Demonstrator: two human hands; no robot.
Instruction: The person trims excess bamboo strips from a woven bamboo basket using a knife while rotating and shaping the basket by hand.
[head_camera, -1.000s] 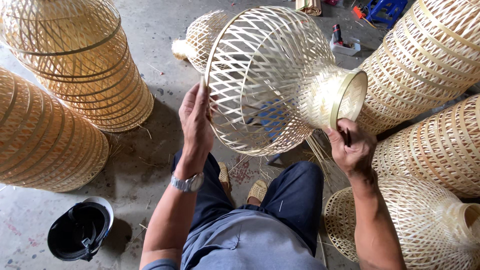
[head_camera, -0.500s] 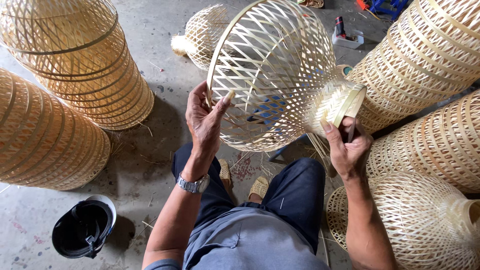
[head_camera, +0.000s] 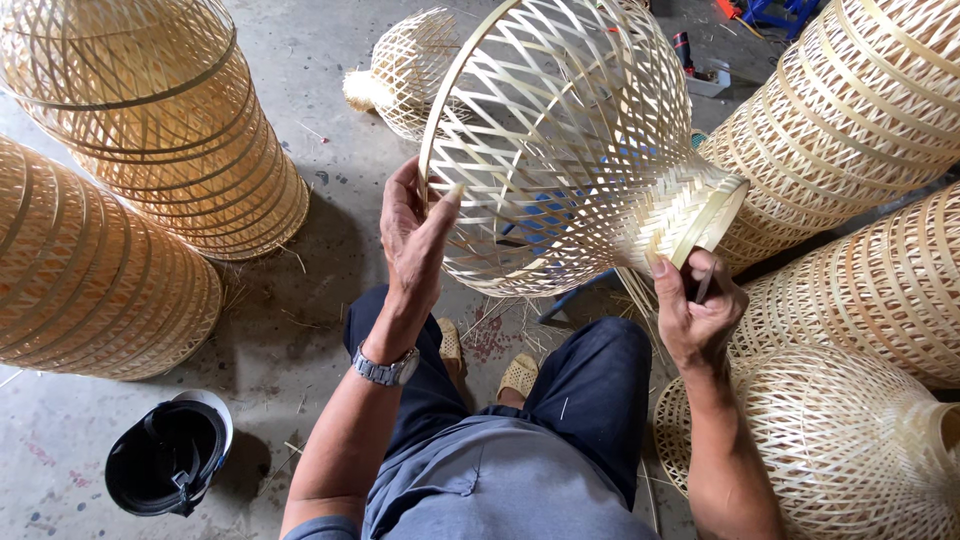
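Sitting low in dark blue trousers (head_camera: 590, 400) and a grey shirt (head_camera: 490, 485), woven tan sandals (head_camera: 518, 375) showing between the knees. Lying at the near left on the floor: a black helmet with a pale rim (head_camera: 165, 458). Wearing a silver metal wristwatch (head_camera: 385, 369) on the left wrist.

Holding up, in front of the chest, a pale bell-shaped bamboo basket frame of open lattice strips (head_camera: 560, 150), wide round rim toward the left, narrow tightly woven neck toward the right. Left hand (head_camera: 412, 240) resting open against the wide rim, fingers spread, thumb touching a strip, not closing around it. Right hand (head_camera: 697, 310) curling closed just under the neck, thumb touching the neck's edge; seeming to pinch a thin dark tool, too small to tell.

Standing around on the rough, stained grey concrete floor (head_camera: 330, 150): stacks of similar golden bamboo baskets at left (head_camera: 150, 130) and right (head_camera: 860, 110), smooth and ribbed. Lying further, one small unfinished basket with loose ends (head_camera: 405, 65).
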